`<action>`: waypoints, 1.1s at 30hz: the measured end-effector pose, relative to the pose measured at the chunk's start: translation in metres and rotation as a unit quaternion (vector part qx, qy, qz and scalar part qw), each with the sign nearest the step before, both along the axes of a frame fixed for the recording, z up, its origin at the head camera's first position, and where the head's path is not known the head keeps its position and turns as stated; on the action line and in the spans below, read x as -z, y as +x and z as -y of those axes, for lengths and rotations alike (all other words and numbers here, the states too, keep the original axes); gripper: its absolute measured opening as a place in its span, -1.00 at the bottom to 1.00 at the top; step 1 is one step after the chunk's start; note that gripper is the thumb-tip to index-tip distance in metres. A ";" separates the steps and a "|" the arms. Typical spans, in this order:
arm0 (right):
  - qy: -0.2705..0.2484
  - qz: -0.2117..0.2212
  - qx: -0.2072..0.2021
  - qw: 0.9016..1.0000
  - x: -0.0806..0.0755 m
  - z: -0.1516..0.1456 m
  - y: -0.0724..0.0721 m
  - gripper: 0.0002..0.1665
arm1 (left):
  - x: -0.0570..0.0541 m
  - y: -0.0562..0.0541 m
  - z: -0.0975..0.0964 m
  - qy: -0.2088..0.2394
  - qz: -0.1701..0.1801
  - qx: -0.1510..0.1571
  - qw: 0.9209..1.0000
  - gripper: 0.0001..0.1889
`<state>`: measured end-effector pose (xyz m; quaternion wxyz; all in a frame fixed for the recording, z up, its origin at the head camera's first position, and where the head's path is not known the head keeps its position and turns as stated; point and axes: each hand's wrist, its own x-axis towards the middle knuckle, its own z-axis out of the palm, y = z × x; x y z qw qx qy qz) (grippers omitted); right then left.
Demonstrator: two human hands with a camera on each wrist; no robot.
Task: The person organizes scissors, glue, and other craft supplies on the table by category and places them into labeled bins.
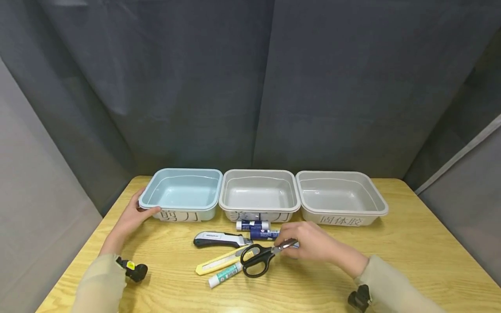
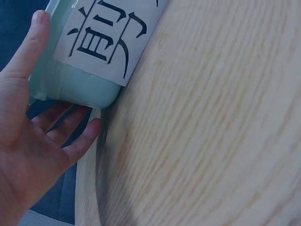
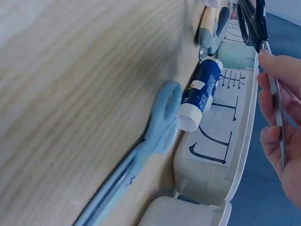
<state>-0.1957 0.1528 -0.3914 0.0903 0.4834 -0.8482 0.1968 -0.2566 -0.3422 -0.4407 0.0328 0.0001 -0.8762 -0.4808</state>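
Observation:
My right hand (image 1: 313, 242) holds black-handled scissors (image 1: 269, 251) by their blades, with the handle loops pointing left. In the right wrist view, the thumb and fingers pinch the blades, and the scissors are raised off the wood. Light blue scissors (image 3: 153, 139) lie on the table there, mostly hidden behind the right hand in the head view. At the far left, my left hand (image 1: 131, 218) grips the near left corner of a light blue bin (image 1: 207, 214). Its thumb lies along the front rim, the other fingers around the side. A paper label (image 2: 101, 40) covers the bin's front.
A grey middle bin (image 1: 223, 204) and a grey right bin (image 1: 381, 213) stand beside the blue one. Before them lie navy glue sticks (image 1: 253, 225), a black-and-white utility knife (image 1: 219, 239), a yellow box cutter (image 1: 221, 261) and a teal glue stick (image 1: 226, 274). Dark curtains (image 1: 195, 87) hang behind.

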 end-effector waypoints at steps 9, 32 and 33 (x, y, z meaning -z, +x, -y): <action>-0.026 0.044 0.008 0.999 -0.002 0.008 -0.017 -0.80 | 0.000 0.002 -0.001 -0.004 0.009 -0.007 1.000 0.04; -0.022 0.009 0.051 0.998 -0.020 0.059 -0.047 -0.86 | 0.003 0.000 -0.002 0.023 -0.007 -0.008 1.000 0.03; -0.030 0.007 0.050 0.998 -0.020 0.061 -0.048 -0.87 | 0.003 0.000 -0.002 0.023 -0.007 -0.008 1.000 0.03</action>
